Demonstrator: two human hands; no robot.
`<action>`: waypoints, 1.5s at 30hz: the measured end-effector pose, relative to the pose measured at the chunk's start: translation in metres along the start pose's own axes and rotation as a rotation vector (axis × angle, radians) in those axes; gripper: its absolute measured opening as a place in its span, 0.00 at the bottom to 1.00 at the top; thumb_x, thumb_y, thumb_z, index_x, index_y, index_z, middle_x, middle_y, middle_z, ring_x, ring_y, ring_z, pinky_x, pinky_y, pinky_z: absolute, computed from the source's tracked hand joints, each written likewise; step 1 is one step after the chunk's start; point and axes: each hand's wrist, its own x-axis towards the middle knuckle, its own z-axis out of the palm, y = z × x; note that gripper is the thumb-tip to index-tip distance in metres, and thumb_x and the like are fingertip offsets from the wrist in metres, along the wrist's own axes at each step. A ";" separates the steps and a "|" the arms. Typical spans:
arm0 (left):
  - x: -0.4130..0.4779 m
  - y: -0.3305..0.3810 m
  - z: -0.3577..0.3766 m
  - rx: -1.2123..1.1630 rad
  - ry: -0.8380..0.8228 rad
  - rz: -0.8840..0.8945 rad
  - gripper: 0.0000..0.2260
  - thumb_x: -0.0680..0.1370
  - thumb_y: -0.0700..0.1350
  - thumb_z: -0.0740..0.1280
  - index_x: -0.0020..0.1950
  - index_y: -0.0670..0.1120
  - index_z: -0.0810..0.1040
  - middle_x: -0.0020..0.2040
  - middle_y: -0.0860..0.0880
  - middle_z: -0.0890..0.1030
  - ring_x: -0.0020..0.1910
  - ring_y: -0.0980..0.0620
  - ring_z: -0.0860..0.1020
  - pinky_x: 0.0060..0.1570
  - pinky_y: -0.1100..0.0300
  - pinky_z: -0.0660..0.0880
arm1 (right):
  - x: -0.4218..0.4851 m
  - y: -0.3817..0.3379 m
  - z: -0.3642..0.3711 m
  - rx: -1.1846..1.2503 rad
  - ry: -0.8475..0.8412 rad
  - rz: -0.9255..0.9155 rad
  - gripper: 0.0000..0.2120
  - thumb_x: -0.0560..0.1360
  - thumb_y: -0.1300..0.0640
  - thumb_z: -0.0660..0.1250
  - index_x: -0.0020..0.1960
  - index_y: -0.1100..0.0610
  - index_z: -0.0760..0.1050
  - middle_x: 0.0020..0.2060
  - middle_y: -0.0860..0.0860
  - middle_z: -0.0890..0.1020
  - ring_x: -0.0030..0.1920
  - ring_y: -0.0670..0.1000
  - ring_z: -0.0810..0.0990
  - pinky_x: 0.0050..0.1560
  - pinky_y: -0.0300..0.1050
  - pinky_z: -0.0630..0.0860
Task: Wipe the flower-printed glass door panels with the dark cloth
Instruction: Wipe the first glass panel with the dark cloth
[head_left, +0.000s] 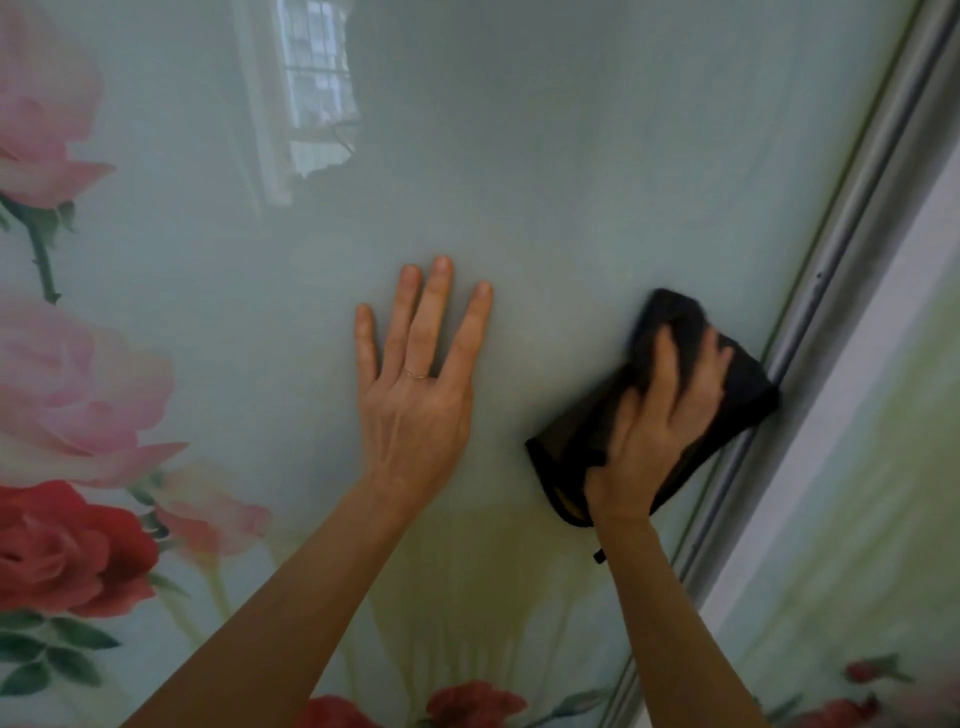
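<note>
A pale green glass door panel (519, 182) printed with pink and red roses fills the view. My left hand (415, 384) lies flat on the glass near the middle, fingers straight and spread, a thin ring on one finger. My right hand (660, 415) presses a folded dark cloth (576, 436) against the glass at the panel's right edge, fingers spread over the cloth; the hand is blurred by motion. The cloth's far corner touches the metal frame.
A grey metal frame strip (841, 260) runs diagonally down the right side. Beyond it lies a second flower-printed panel (883, 571). A window reflection (311, 88) shows in the glass at the top. Printed roses (67, 384) cover the left edge.
</note>
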 end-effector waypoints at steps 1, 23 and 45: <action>0.000 0.000 0.000 0.007 0.002 0.001 0.33 0.76 0.29 0.69 0.78 0.48 0.66 0.79 0.45 0.60 0.79 0.43 0.60 0.78 0.41 0.51 | 0.003 0.002 0.001 -0.025 0.050 0.066 0.20 0.84 0.65 0.56 0.75 0.56 0.66 0.75 0.65 0.66 0.77 0.65 0.60 0.78 0.58 0.57; 0.018 0.032 0.018 0.019 0.038 -0.014 0.29 0.78 0.32 0.67 0.77 0.49 0.68 0.78 0.43 0.61 0.78 0.41 0.62 0.77 0.40 0.53 | 0.041 -0.006 0.008 -0.057 0.147 0.015 0.24 0.79 0.71 0.59 0.73 0.58 0.69 0.72 0.67 0.70 0.75 0.66 0.64 0.71 0.63 0.64; 0.014 0.036 0.021 0.037 0.027 -0.018 0.26 0.80 0.34 0.66 0.77 0.47 0.68 0.77 0.43 0.61 0.77 0.39 0.62 0.77 0.41 0.51 | 0.005 0.003 0.002 -0.043 0.034 0.131 0.25 0.78 0.61 0.56 0.75 0.59 0.67 0.75 0.68 0.66 0.77 0.67 0.60 0.69 0.64 0.63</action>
